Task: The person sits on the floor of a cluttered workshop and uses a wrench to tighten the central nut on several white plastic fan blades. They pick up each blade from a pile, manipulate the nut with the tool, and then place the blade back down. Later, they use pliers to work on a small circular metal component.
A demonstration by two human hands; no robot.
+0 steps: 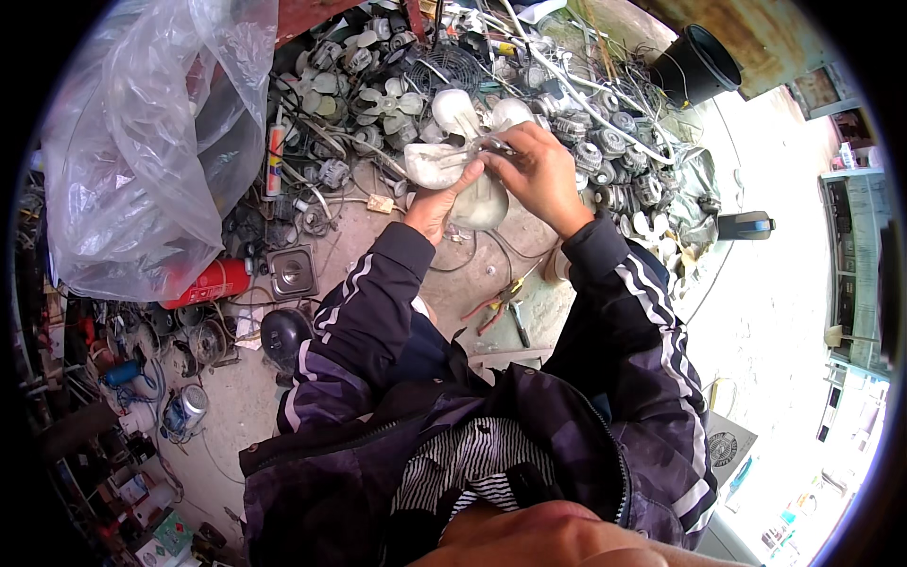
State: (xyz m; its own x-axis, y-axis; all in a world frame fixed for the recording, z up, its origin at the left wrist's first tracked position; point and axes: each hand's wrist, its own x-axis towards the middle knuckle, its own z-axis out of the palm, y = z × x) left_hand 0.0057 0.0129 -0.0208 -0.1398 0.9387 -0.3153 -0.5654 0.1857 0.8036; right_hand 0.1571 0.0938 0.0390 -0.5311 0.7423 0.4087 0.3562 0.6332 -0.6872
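Observation:
A whitish plastic fan blade [437, 166] with several broad, dusty vanes is held up in front of me over the concrete floor. My left hand [436, 210] is closed on it from below, the thumb pointing up towards the hub. My right hand [540, 178] is pinched at the hub, and a small greyish piece seems to show at its fingertips, too small to make out. On the floor beneath lie pliers [499, 302] with red handles. Beside them is a tool with a dark handle [520, 325].
Beyond my hands spreads a heap of small motors [612, 142], cables and other fan blades [391, 104]. A large clear plastic bag [156, 142] covers the left, near a red cylinder [213, 281] and a sealant tube [274, 161]. A black bucket [697, 66] stands far right.

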